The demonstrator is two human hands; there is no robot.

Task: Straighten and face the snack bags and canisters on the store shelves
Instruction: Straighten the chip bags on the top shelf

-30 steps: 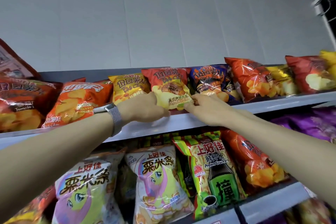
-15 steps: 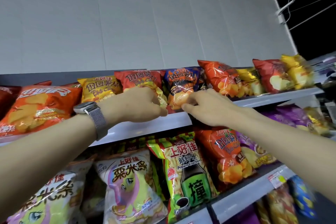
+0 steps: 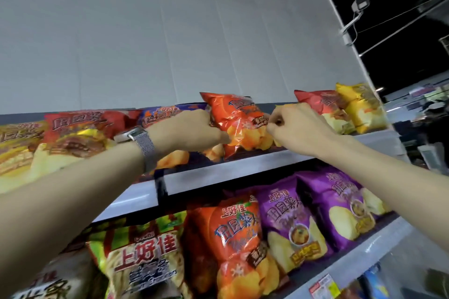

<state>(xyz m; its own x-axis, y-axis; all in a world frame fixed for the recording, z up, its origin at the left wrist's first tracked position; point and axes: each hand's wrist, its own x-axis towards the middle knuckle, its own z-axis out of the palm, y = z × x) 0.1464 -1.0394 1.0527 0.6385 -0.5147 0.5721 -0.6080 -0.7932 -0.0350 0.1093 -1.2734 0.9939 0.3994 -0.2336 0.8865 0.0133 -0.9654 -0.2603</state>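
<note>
Two hands meet at one orange chip bag (image 3: 239, 124) on the top shelf (image 3: 233, 168). The left hand (image 3: 192, 132) is closed on the bag's left edge, fingers curled behind the foil, and the right hand (image 3: 297, 128) pinches its right edge with the fingertips drawn tight together. The bag stands roughly upright between them, its printed face turned outward and its top leaning slightly to the left.

A watch with a mesh band (image 3: 139, 139) sits on the left wrist. Behind that forearm, a blue-purple bag (image 3: 167, 114) stands just beside the orange one (its lower half is hidden by the hand). Farther left along the same shelf are a red bag (image 3: 82, 128) and a yellow bag (image 3: 14, 143), both blurred. To the right of the right hand, a second red bag (image 3: 323, 109) and a bright yellow bag (image 3: 362, 107) lean near the shelf's end.

On the shelf below, a green-and-yellow prawn cracker bag (image 3: 145, 257) stands at the left, an orange bag (image 3: 235, 243) next to it, then two purple bags (image 3: 291, 226) side by side under the right forearm. A price tag (image 3: 324, 286) is clipped to the rail of that lower shelf (image 3: 359, 257). A white panel wall (image 3: 170, 31) rises behind the top row.
</note>
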